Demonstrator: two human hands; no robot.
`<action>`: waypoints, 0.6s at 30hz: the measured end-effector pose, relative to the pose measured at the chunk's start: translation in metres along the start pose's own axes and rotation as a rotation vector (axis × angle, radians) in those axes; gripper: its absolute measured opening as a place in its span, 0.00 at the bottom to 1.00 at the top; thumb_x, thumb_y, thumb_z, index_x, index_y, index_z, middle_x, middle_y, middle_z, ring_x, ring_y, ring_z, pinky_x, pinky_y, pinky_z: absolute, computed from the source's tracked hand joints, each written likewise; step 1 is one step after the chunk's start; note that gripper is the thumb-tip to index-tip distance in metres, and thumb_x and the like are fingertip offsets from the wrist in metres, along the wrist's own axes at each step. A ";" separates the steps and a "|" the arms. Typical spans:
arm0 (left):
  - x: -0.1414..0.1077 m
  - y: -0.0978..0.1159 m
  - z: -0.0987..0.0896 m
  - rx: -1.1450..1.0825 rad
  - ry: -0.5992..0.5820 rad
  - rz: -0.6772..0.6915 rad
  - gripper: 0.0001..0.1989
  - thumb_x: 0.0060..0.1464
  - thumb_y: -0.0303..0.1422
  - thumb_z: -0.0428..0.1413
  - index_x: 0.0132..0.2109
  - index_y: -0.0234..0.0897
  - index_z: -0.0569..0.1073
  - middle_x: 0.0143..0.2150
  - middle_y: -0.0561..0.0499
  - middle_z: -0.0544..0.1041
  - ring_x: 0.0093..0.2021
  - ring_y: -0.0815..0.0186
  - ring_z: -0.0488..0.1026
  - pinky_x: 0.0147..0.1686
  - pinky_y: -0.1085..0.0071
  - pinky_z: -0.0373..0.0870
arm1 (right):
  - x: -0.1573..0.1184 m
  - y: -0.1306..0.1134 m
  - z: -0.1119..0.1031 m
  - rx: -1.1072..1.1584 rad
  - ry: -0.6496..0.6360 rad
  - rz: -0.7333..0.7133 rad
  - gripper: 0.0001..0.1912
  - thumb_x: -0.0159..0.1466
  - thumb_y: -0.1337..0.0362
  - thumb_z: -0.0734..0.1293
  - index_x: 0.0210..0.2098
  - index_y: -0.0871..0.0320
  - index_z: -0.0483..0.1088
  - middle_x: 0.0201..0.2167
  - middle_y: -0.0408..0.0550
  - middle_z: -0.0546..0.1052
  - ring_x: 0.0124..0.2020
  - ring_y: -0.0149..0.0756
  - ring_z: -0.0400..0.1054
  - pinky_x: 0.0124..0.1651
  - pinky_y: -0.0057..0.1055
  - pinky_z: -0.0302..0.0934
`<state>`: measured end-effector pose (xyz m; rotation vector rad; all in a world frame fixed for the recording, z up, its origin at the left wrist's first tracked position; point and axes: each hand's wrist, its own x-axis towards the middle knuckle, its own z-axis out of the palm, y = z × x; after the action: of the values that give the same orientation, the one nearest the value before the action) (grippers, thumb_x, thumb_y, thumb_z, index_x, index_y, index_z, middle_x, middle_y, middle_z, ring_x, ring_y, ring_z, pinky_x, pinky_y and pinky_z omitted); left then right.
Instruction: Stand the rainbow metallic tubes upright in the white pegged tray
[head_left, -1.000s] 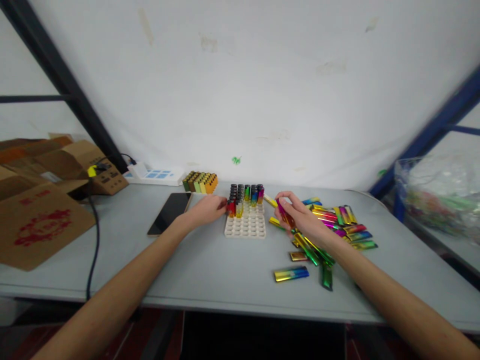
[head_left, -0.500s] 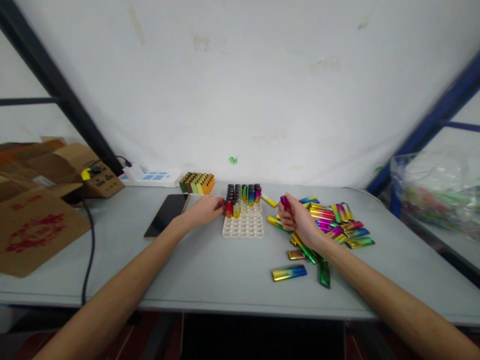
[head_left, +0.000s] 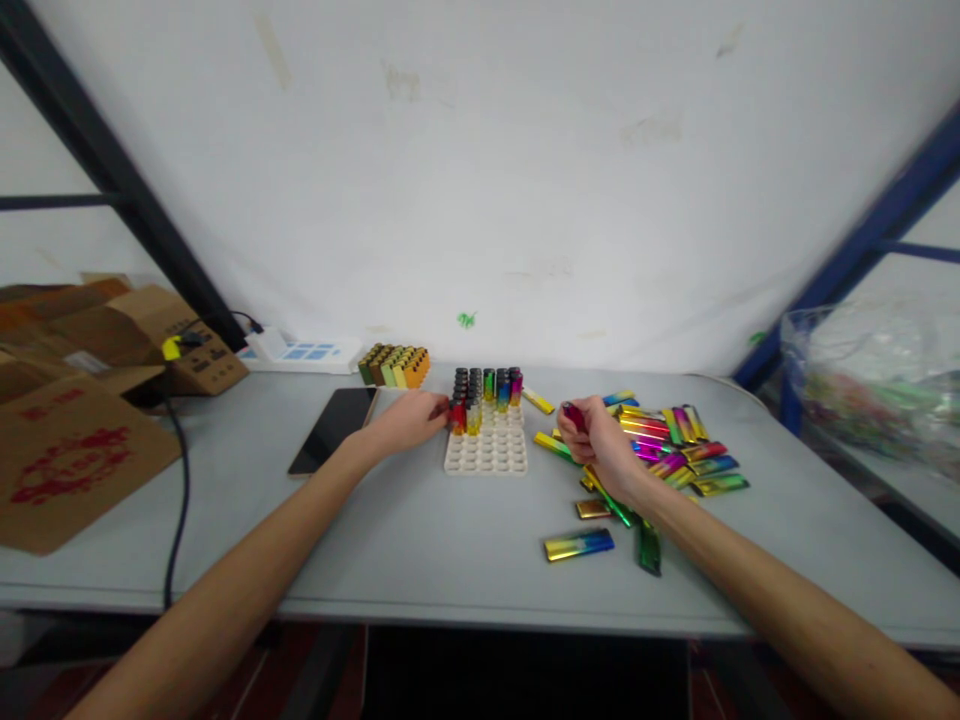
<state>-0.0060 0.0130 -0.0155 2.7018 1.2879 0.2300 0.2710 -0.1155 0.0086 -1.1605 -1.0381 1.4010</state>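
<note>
My right hand point(head_left: 604, 452) is closed around a purple-red shiny lighter point(head_left: 575, 415), whose end sticks out above the fingers. It hovers at the left side of a loose pile of metallic, multicoloured lighters point(head_left: 667, 465). My left hand point(head_left: 412, 420) rests at the left edge of a white tray with holes point(head_left: 486, 462). Its curled fingertips touch or nearly touch a red lighter point(head_left: 457, 418) standing upright there; what they grip is hidden. Beside it stands a yellow lighter point(head_left: 473, 417). Several more dark-topped lighters fill the tray's back rows, while its front holes are bare.
A block of green, brown and orange lighters point(head_left: 395, 366) stands behind my left hand. A black phone point(head_left: 334, 432) lies left of it, with a power strip point(head_left: 315, 356) by the wall. Cardboard boxes point(head_left: 82, 450) are at left, a clear plastic bag point(head_left: 877, 390) at right.
My right hand has shifted slightly, and the lighter in it has tipped and turned, its end now lower. The left hand and tray look the same.
</note>
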 end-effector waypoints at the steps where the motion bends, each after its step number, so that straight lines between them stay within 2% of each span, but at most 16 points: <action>1: 0.000 0.000 0.000 0.000 0.001 0.001 0.11 0.59 0.34 0.49 0.36 0.37 0.75 0.32 0.47 0.80 0.33 0.61 0.76 0.32 0.70 0.64 | 0.000 0.000 0.000 -0.002 -0.004 -0.003 0.15 0.62 0.58 0.54 0.20 0.55 0.53 0.18 0.35 0.46 0.18 0.28 0.34 0.20 0.28 0.31; 13: -0.001 0.000 0.000 0.004 0.009 0.008 0.11 0.59 0.33 0.49 0.35 0.38 0.74 0.32 0.47 0.80 0.33 0.62 0.76 0.32 0.71 0.64 | 0.009 0.012 -0.005 -0.026 -0.122 -0.099 0.22 0.68 0.49 0.58 0.24 0.57 0.61 0.19 0.36 0.51 0.19 0.27 0.41 0.22 0.29 0.37; 18: -0.001 0.001 -0.001 0.007 0.006 0.004 0.11 0.59 0.33 0.49 0.35 0.37 0.75 0.32 0.47 0.80 0.34 0.62 0.77 0.33 0.71 0.65 | 0.012 0.012 -0.007 -0.107 -0.111 -0.194 0.24 0.68 0.43 0.58 0.31 0.57 0.69 0.22 0.39 0.61 0.23 0.29 0.53 0.27 0.28 0.50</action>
<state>-0.0059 0.0119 -0.0147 2.7123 1.2872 0.2345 0.2751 -0.1055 -0.0054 -1.0372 -1.2819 1.2806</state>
